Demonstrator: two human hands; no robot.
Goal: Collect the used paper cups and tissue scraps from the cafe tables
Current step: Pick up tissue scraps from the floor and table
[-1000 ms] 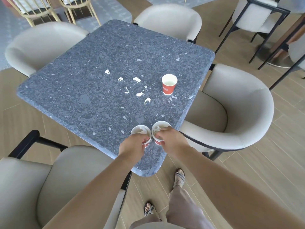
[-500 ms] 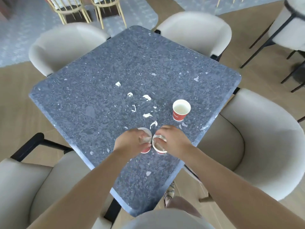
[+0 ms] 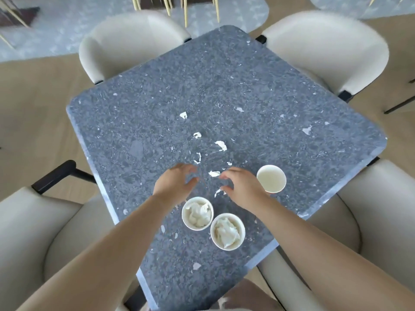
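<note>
Nearest on the speckled grey bench (image 3: pixel 258 93) stood two white-walled paper cups side by side, almost touching: the left stuffed cup (image 3: pixel 197 213) and, slightly nearer, the right stuffed cup (image 3: pixel 227 231), each packed with crumpled white tissue. Just beyond them the left grip (image 3: pixel 174 184) hovered palm down, fingers loosely spread and curved, holding nothing. The right grip (image 3: pixel 243 187) mirrored it, also loose and without any hold, its thumb close to a small torn scrap (image 3: pixel 219 192). Between the two sets of fingertips lay another white scrap (image 3: pixel 214 173). Just right of the right grip stood the empty cup (image 3: pixel 271 178), upright, white inside, a sliver of red at its base. Farther out, more ragged tissue scraps (image 3: pixel 221 145) trailed toward the middle of the bench. Cream padded chairs (image 3: pixel 125 41) ringed the far corners.
</note>
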